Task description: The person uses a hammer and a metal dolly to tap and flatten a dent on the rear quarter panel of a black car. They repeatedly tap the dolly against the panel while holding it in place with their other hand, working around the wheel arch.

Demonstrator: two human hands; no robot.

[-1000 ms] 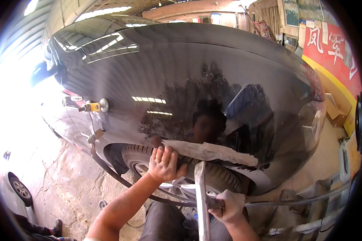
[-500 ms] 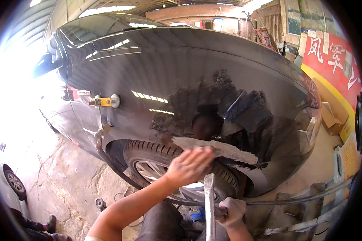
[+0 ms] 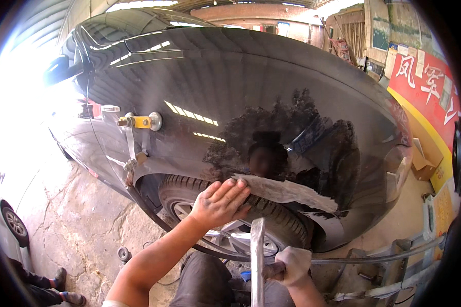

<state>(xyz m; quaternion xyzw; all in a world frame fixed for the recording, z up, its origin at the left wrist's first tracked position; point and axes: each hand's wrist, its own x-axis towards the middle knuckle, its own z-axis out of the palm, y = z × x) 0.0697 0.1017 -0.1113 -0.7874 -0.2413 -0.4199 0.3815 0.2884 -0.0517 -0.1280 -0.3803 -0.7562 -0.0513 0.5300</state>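
Note:
A dark grey car body panel [image 3: 189, 77] curves over a wheel [image 3: 189, 210]. My left hand [image 3: 223, 203] lies flat on the wheel arch lip, fingers stretched out side by side. The fingertips are at the left end of a bare, scraped grey strip [image 3: 292, 192] along the arch. My right hand [image 3: 294, 266] is closed round the short handle of a hammer [image 3: 257, 256], whose long flat metal head stands upright before the tyre. The hammer's lower end runs out of the picture.
A yellow tool with round pads [image 3: 141, 122] is fixed to the panel at left, with a metal arm below. A hose [image 3: 338, 261] crosses before the wheel. Metal frame parts [image 3: 394, 256] are at lower right, a cardboard box [image 3: 424, 161] behind. Another person's feet [image 3: 61, 286] show lower left.
My left hand has slid left along the arch, off the middle of the grey strip to its left end. My right hand keeps hold of the hammer, its head slightly further left.

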